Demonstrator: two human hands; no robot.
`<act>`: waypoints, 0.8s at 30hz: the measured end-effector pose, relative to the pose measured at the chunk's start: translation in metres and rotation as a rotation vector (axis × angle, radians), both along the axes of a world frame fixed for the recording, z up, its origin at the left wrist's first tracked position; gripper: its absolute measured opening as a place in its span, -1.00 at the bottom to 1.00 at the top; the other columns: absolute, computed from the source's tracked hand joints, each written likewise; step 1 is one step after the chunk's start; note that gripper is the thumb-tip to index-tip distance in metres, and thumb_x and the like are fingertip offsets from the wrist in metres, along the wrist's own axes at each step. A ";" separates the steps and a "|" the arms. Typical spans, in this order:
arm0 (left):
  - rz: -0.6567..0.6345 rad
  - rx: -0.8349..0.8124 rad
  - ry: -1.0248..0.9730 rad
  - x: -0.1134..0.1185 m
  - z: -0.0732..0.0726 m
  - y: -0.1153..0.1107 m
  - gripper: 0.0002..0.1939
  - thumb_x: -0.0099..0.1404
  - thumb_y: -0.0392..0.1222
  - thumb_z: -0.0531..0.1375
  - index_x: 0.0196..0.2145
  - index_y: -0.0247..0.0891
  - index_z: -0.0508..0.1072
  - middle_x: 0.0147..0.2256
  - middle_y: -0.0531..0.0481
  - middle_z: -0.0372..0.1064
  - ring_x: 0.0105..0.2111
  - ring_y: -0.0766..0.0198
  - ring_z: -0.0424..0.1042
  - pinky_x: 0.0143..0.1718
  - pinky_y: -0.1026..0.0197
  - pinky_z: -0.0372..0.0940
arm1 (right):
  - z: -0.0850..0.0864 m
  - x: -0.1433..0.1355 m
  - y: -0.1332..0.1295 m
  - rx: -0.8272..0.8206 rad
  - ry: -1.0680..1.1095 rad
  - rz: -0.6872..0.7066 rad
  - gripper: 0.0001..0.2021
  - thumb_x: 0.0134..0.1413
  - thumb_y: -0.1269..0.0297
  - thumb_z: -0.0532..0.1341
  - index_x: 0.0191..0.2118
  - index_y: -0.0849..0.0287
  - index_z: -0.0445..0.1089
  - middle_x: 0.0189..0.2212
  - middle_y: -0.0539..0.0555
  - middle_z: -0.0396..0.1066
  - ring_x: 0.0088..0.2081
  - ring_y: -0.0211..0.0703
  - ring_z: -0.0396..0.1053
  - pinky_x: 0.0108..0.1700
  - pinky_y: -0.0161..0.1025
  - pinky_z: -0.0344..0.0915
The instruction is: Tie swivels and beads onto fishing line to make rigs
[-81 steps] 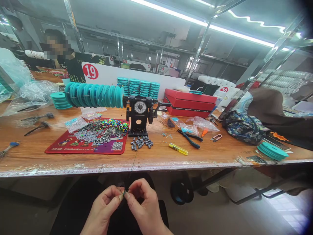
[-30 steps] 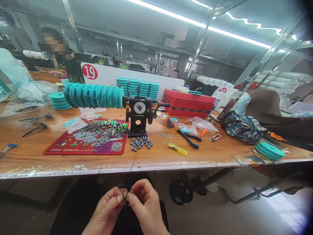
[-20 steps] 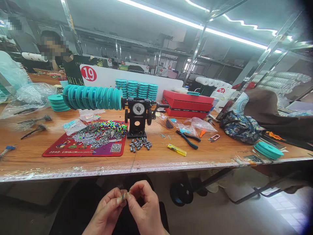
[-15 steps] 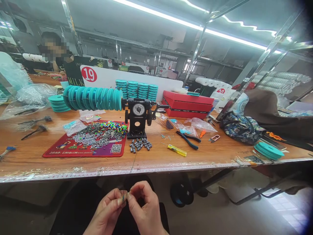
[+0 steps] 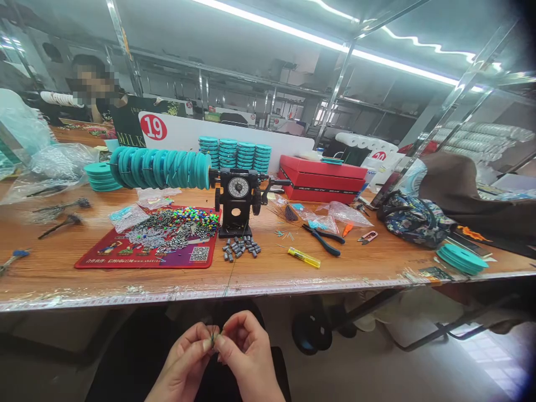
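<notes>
My left hand (image 5: 186,357) is closed in a pinch on a small bundle of thin dark strands (image 5: 213,334), below the table's front edge. Right beside it, my right hand (image 5: 247,352) has thumb and forefinger pressed together at the same strands. A thin line runs from the table edge down toward the hands. Above stands a black winding machine (image 5: 235,195) with a dial, bearing a row of turquoise spools (image 5: 161,169). Several small grey cylinders (image 5: 240,248) lie at its base. The red mat (image 5: 100,254) to the left holds loose beads and metal pieces.
Right of the machine lie a yellow tube (image 5: 304,257), black pliers (image 5: 324,240) and small snips (image 5: 367,237). A red box (image 5: 322,181) and stacked spools (image 5: 227,153) stand behind. A floral bag (image 5: 414,218) is at the right. A person (image 5: 94,84) sits at the back left.
My right thumb has shifted slightly against the strands, and both hands stay close together. The whole view has moved very slightly.
</notes>
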State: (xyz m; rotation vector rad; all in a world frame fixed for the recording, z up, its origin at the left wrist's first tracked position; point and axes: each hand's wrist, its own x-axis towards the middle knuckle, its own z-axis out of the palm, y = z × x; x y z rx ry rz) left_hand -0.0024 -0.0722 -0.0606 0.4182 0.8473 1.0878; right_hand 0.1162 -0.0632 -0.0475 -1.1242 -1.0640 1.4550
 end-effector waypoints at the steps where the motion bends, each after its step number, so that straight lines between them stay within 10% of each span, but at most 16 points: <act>1: -0.003 0.003 0.001 0.000 -0.001 0.000 -0.87 0.04 -0.18 0.26 -0.54 -0.24 0.37 -0.47 0.08 0.28 -0.37 0.34 0.20 -0.26 0.31 0.18 | -0.002 0.000 0.000 -0.027 0.050 0.001 -0.82 -0.14 0.33 0.22 -0.42 0.25 0.18 -0.56 -0.04 0.20 -0.53 -0.36 0.16 -0.48 -0.38 0.17; 24: 0.012 0.132 0.196 0.004 0.004 0.006 -0.75 -0.04 -0.13 0.28 -0.63 -0.26 0.28 -0.50 0.06 0.26 -0.40 0.28 0.19 -0.29 0.27 0.16 | -0.010 0.004 0.000 -0.057 0.077 -0.074 -0.82 -0.14 0.36 0.23 -0.43 0.27 0.19 -0.55 -0.05 0.22 -0.54 -0.38 0.19 -0.47 -0.39 0.19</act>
